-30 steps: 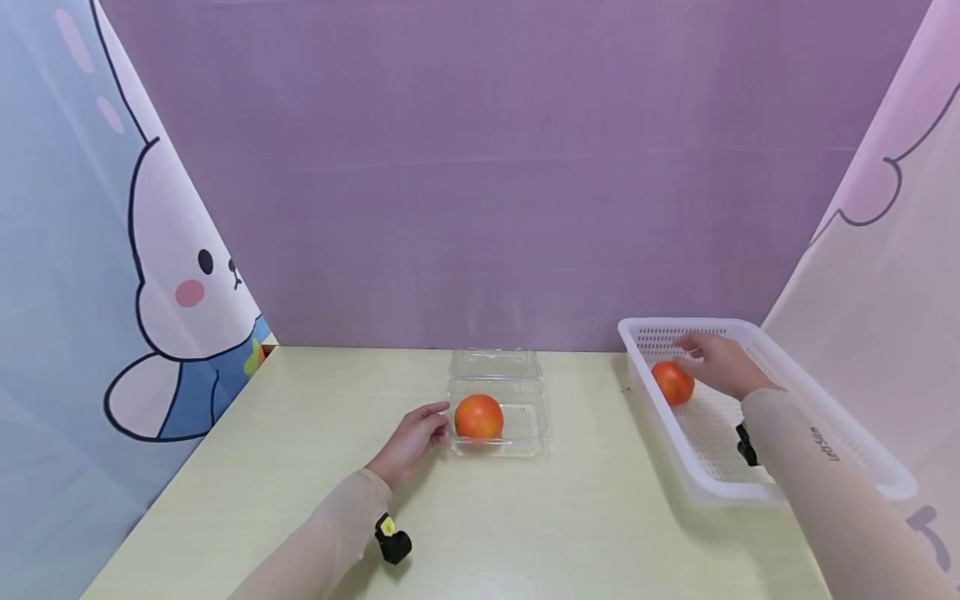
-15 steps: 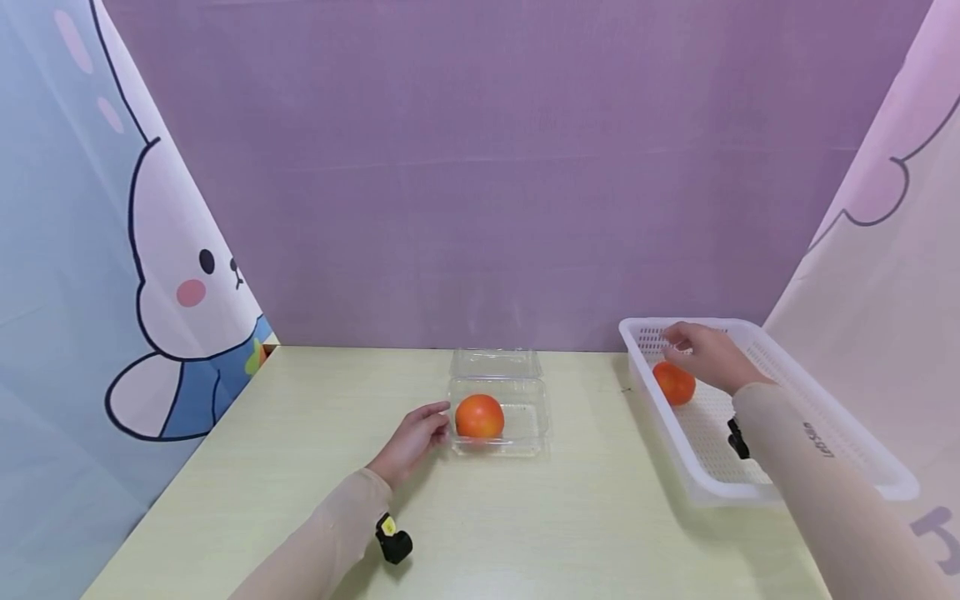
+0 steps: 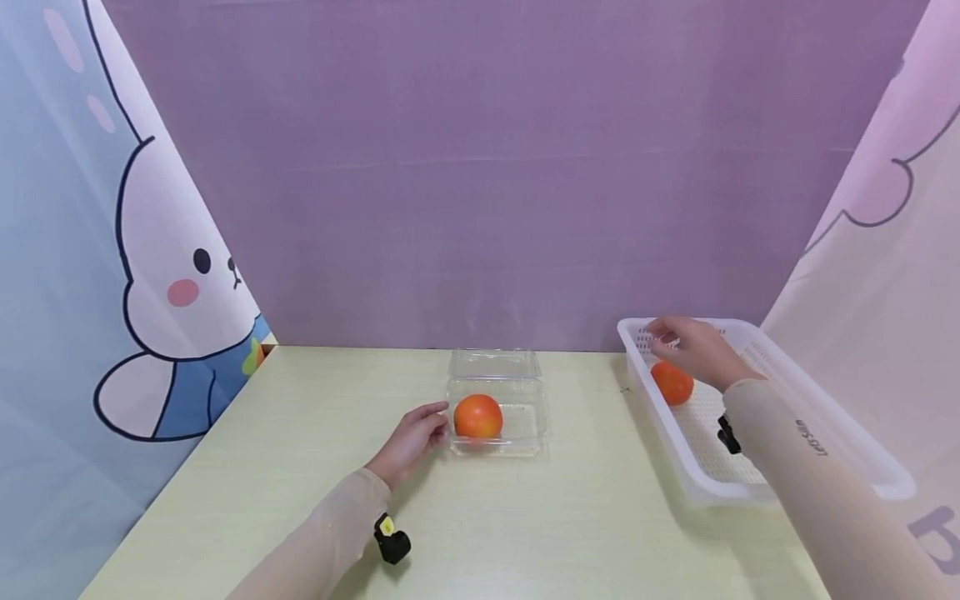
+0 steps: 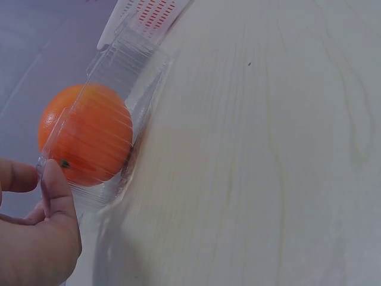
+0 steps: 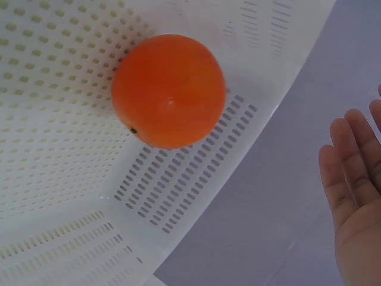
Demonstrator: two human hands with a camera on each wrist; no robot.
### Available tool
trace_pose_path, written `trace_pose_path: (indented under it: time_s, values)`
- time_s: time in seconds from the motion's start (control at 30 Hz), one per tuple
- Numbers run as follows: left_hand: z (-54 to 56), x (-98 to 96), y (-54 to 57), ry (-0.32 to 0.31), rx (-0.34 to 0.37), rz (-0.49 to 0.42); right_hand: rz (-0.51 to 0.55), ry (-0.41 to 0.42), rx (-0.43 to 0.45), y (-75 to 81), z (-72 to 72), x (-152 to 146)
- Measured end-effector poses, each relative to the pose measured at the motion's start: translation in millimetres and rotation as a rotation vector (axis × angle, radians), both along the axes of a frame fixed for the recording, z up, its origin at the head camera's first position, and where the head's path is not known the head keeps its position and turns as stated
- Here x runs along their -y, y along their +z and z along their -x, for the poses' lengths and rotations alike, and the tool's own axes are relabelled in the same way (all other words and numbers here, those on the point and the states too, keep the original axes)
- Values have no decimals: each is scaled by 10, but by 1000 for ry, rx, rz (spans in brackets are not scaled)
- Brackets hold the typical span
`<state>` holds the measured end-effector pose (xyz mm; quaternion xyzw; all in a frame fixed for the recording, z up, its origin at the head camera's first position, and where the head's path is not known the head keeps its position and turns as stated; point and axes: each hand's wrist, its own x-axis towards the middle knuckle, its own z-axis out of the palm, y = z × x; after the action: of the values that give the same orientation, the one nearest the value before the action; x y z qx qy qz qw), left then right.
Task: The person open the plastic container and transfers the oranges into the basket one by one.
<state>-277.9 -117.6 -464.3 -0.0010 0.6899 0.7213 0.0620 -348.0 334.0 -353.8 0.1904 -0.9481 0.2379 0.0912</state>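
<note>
A round orange-red fruit [image 3: 672, 383] is contained in the white perforated plastic basket [image 3: 738, 493], near its left wall. It is positioned below the right hand [image 3: 696, 350] and slightly toward the person, far from the left; no long axis is shown. Nothing is held by the right hand, its fingers loosely extended. The rim of the clear plastic container [image 3: 525, 418], where a second orange-red fruit [image 3: 478, 416] is housed, is pinched by the left hand [image 3: 411, 437].

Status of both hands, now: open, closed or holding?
Left hand: pinching the edge of the clear container.
Right hand: open, empty, near the orange fruit in the white basket.
</note>
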Motion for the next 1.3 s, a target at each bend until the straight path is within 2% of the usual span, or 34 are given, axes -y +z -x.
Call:
trace_pose_path:
  time_s: [0.27,0.43,0.57,0.9,1.3]
  values:
    - [-13,9,22,-4,-1,7,3,42,9,100,-21,142]
    - [-11,12,25,-5,2,10,8,88,-45,115,1,204]
    - [-14,13,28,-2,8,7,11,111,-56,126,22,262]
    - [-32,17,34,-13,10,7,11,116,-21,199,-9,455]
    - [-30,20,31,-3,18,9,20,168,-52,204,-27,668]
